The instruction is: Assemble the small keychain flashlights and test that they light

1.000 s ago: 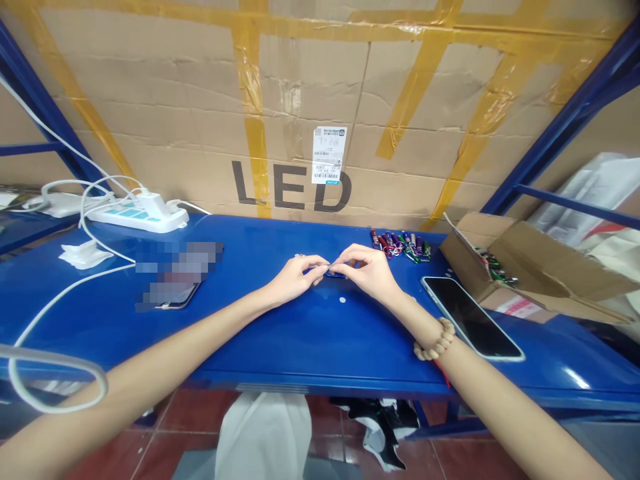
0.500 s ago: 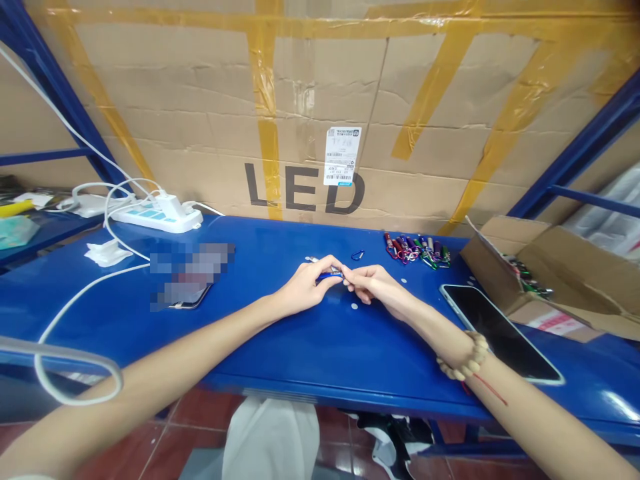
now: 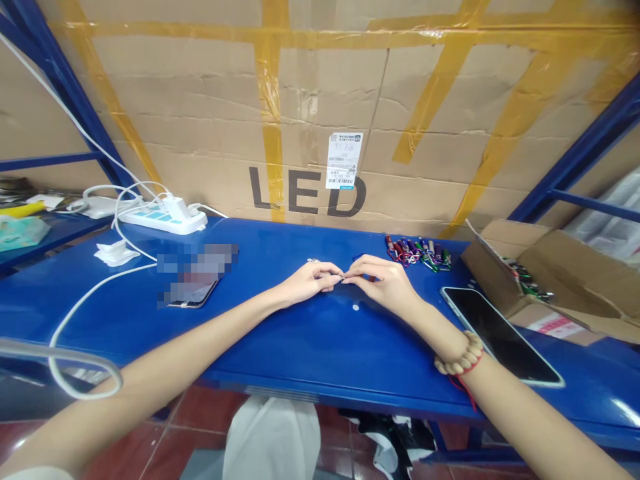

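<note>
My left hand is closed around a small blue tube, apparently a mini flashlight, now almost wholly covered by the fingers. Thumb and forefinger of my right hand pinch together at the tube's end, where only a tiny dark tip shows. What the right fingertips hold is too small to make out. Behind that hand, a blue carabiner is partly hidden. A small pale disc lies on the blue table just below the hands. A small metallic piece sits behind my left hand.
Several colourful mini flashlights with carabiners lie in a row at the back right. An open cardboard box holds more. A tablet-like device rests beside it. On the left are a blurred phone, a power strip and white cables.
My left fingers have curled further over the blue tube, hiding it. My right hand has risen and turned, its fingers now pinching from above and covering part of the carabiner.
</note>
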A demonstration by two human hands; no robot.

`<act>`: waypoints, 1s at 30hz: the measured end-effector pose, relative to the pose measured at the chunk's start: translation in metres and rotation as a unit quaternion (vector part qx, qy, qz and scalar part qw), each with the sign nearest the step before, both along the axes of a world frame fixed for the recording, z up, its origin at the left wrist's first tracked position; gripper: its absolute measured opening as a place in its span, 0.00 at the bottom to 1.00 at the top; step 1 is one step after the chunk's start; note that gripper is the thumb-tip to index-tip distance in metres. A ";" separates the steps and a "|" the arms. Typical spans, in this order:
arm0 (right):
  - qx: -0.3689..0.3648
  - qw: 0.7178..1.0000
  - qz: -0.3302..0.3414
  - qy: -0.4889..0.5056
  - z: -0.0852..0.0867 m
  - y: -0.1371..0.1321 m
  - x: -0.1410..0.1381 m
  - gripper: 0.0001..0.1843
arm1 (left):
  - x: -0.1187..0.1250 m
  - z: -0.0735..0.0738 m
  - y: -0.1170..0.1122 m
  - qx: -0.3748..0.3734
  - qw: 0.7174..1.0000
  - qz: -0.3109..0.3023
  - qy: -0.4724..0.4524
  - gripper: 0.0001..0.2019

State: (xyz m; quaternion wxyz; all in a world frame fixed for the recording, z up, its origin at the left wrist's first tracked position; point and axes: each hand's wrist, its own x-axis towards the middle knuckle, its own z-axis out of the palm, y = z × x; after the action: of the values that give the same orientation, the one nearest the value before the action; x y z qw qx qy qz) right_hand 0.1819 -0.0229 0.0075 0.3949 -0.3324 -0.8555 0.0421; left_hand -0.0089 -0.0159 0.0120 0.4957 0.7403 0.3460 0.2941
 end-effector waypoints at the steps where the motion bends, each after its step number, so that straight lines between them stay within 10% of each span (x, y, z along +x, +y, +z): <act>1: -0.003 1.000 -0.003 0.004 -0.002 0.000 0.000 0.09 | 0.000 -0.002 0.000 0.001 1.000 -0.003 0.000 0.09; 18: -0.367 0.924 -0.037 0.103 -0.003 -0.003 -0.008 0.22 | 0.000 -0.011 -0.001 0.188 0.979 0.013 0.074 0.06; 25: -0.074 0.995 -0.054 0.045 0.001 0.004 -0.001 0.13 | 0.000 0.001 0.002 0.062 0.998 0.031 0.007 0.11; 30: -0.018 0.999 -0.007 0.047 -0.001 0.003 0.000 0.10 | 0.002 -0.002 -0.002 0.036 0.999 0.005 -0.003 0.10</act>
State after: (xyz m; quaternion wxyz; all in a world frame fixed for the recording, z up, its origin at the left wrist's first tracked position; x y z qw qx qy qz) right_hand 0.1817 -0.0200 0.0063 0.4290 -0.3427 -0.8327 0.0706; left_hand -0.0068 -0.0175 0.0099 0.4684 0.7548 0.3374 0.3116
